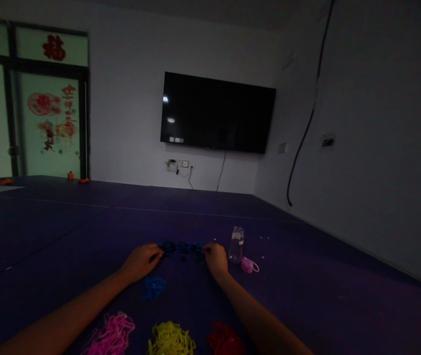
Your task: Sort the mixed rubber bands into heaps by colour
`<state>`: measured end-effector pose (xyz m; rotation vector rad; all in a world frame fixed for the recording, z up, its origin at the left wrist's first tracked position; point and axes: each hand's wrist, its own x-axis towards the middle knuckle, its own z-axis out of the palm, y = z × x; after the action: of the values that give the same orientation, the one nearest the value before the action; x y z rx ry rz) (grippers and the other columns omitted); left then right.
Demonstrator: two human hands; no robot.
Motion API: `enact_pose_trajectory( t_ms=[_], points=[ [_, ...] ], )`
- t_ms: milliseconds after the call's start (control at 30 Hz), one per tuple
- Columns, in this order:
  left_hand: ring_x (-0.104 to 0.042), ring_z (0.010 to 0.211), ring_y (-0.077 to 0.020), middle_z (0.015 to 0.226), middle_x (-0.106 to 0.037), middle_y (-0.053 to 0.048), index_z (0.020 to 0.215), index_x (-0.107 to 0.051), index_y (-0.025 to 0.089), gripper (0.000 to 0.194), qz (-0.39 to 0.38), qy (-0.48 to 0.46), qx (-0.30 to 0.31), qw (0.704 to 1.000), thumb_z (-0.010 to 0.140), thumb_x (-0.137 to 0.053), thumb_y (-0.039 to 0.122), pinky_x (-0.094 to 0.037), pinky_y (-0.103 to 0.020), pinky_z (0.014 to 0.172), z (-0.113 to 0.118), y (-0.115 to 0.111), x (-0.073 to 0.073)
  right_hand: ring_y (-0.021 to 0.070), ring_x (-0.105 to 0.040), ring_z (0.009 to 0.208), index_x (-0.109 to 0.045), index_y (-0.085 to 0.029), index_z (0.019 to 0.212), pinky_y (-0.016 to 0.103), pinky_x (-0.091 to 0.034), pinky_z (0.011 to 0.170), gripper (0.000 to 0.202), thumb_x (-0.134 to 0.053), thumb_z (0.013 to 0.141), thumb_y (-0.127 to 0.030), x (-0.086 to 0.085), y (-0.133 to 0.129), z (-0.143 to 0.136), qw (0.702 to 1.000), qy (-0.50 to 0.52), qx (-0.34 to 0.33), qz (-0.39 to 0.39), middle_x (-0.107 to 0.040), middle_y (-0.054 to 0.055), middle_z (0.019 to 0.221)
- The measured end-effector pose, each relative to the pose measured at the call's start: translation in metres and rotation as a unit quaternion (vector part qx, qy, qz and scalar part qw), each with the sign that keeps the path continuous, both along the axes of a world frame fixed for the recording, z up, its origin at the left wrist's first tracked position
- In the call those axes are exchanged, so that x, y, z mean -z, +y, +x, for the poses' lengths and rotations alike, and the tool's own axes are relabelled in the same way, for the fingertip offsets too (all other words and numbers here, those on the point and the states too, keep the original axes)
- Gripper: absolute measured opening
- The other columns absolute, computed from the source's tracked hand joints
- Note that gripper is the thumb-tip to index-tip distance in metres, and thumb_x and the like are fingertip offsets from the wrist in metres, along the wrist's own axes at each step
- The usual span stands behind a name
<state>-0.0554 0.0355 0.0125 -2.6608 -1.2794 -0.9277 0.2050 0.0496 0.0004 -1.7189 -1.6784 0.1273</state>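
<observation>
A row of dark blue and black looped strands [182, 247] lies across the purple tabletop between my hands. At its left end, my left hand [144, 262] has thumb and fingers pinched on the strands. My right hand [215, 259] pinches the opposite end, with its fingertips partly hidden. One small dark piece [183, 258] sits just in front of the row. Closer to me is a small heap of bright blue strands [154, 287]. Along the near edge are piles of pink strands [112, 335], yellow strands [171, 339] and red strands [226, 339].
Right of my right hand stands a clear bottle [236, 245], its pink cap with a loop [249, 265] beside it. Small white bits [263, 257] dot the purple tabletop [306, 296]. Orange objects [70, 175] are at the far left edge. A television [217, 113] hangs on the wall.
</observation>
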Motion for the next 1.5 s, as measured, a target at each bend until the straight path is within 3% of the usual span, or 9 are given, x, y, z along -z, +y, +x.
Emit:
enact_pose_trajectory(
  t_ms=[467,633,767,900,1167,1300,1500],
  points=[
    [-0.063,0.079,-0.0169,0.084,-0.067,-0.004,0.086,-0.067,0.020,0.024,0.007,-0.005,0.018,1.000,0.086,-0.043,0.019,-0.046,-0.024,0.068,-0.001,0.004,0.001,0.0181,-0.065,0.086,-0.071,-0.018,0.090,0.027,-0.048,0.079,0.027,-0.049,0.076,-0.012,0.002,0.006,0.003,0.993,0.077,-0.047,0.077,-0.070,0.005,0.091],
    [-0.063,0.080,-0.0172,0.086,-0.067,-0.005,0.091,-0.066,0.019,0.024,0.030,-0.014,0.023,0.999,0.089,-0.042,0.023,-0.047,-0.026,0.071,-0.001,0.002,0.001,0.0170,-0.065,0.079,-0.071,-0.019,0.084,0.026,-0.049,0.074,0.029,-0.048,0.071,-0.007,0.000,0.004,-0.004,0.980,0.094,-0.142,0.099,-0.070,0.004,0.086],
    [-0.062,0.080,-0.0171,0.087,-0.067,-0.004,0.095,-0.065,0.020,0.023,0.051,-0.015,0.040,0.998,0.088,-0.046,0.031,-0.047,-0.025,0.070,0.000,-0.002,0.001,0.0156,-0.064,0.063,-0.071,-0.015,0.084,0.025,-0.049,0.060,0.022,-0.054,0.070,-0.012,-0.001,0.001,-0.017,0.952,0.190,-0.232,0.060,-0.069,0.005,0.073],
    [-0.062,0.085,-0.0188,0.090,-0.067,-0.006,0.095,-0.065,0.020,0.023,0.059,-0.012,0.055,0.997,0.086,-0.051,0.035,-0.047,-0.027,0.074,0.001,-0.002,0.002,0.0142,-0.061,0.054,-0.070,-0.013,0.079,0.024,-0.047,0.052,0.019,-0.065,0.067,-0.027,0.000,-0.006,-0.037,0.914,0.272,-0.299,-0.036,-0.064,0.002,0.057],
    [-0.062,0.079,-0.0164,0.086,-0.067,-0.006,0.095,-0.066,0.019,0.029,0.015,-0.031,0.058,0.998,0.091,-0.041,0.032,-0.046,-0.024,0.068,-0.001,0.001,0.001,0.0169,-0.064,0.064,-0.070,-0.015,0.078,0.028,-0.050,0.059,0.029,-0.074,0.056,-0.032,-0.008,-0.032,-0.072,0.830,0.315,-0.425,-0.175,-0.067,0.003,0.067],
    [-0.061,0.078,-0.0164,0.084,-0.066,-0.006,0.093,-0.066,0.019,0.031,0.006,-0.026,0.061,0.998,0.091,-0.039,0.033,-0.046,-0.023,0.066,-0.001,0.000,0.000,0.0203,-0.066,0.073,-0.070,-0.014,0.080,0.029,-0.051,0.060,0.031,-0.075,0.055,-0.033,-0.011,-0.038,-0.073,0.820,0.316,-0.439,-0.185,-0.069,0.007,0.080],
    [-0.061,0.077,-0.0164,0.082,-0.066,-0.005,0.088,-0.066,0.019,0.030,0.001,-0.017,0.060,0.998,0.091,-0.037,0.028,-0.045,-0.023,0.066,0.000,0.000,-0.001,0.0214,-0.066,0.077,-0.070,-0.013,0.086,0.030,-0.052,0.062,0.032,-0.070,0.063,-0.035,-0.013,-0.036,-0.070,0.818,0.336,-0.446,-0.138,-0.069,0.010,0.085]
  ],
)
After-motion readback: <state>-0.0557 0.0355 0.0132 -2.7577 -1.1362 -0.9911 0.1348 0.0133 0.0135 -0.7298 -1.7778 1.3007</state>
